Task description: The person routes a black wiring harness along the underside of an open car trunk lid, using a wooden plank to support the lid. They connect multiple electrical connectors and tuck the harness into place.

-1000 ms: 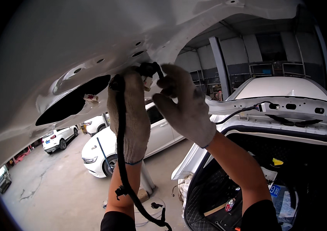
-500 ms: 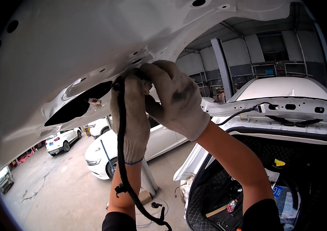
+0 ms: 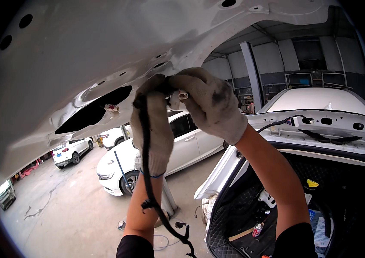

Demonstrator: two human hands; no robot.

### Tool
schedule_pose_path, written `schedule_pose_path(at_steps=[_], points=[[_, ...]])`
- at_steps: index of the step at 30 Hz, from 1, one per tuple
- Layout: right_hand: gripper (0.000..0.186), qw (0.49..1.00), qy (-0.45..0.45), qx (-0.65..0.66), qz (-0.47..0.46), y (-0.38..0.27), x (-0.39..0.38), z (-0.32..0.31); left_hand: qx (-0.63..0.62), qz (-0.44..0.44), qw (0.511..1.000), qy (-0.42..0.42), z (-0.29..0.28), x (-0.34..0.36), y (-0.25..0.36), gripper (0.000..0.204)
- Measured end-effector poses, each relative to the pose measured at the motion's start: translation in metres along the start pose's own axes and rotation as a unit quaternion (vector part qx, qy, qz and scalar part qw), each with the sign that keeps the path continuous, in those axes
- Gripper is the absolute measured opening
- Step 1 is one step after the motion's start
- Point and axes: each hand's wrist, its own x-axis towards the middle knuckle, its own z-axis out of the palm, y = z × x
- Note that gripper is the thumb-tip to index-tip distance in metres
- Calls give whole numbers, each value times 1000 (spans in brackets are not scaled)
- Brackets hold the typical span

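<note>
Your black cable (image 3: 149,170) looks slim, wrapped and slightly bowed, with small dark branches low down, and it drops from your gloved left hand (image 3: 152,122), which is curled closed around its upper end, past the wrist. A small, pale, boxy plug (image 3: 183,95) shows between the hands, against your gloved right hand (image 3: 216,105), whose fingers are bent in narrowly, though you cannot tell exactly what they pinch. Above your grip slopes a white panel (image 3: 105,43); below right lies an open trunk (image 3: 223,219).
</note>
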Motion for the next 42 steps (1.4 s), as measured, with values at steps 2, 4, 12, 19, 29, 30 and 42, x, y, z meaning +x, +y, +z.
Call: schedule_pose_path(at_steps=[2, 4, 12, 19, 29, 30, 42], points=[[31, 1000, -4, 0, -6, 3, -2, -2, -46, 1, 999, -10, -8, 7, -6, 38], [29, 999, 10, 36, 12, 5, -2, -2, -45, 22, 998, -42, -12, 7, -8, 36], [17, 991, 114, -68, 12, -1, 12, 9, 61, 24, 997, -47, -2, -11, 10, 36], [21, 988, 129, -82, 6, -3, 20, 17, 1, 49, 998, -34, -1, -10, 8, 34], [29, 980, 25, -164, -109, 26, 16, -1, 16, 52, 997, -55, -13, -10, -9, 29], [28, 979, 20, -167, -113, 25, 15, -2, 24, 62, 997, -42, -13, -12, -12, 29], [23, 970, 52, 182, 152, 7, -5, -2, 214, 299, 930, -28, -5, -30, -36, 48]])
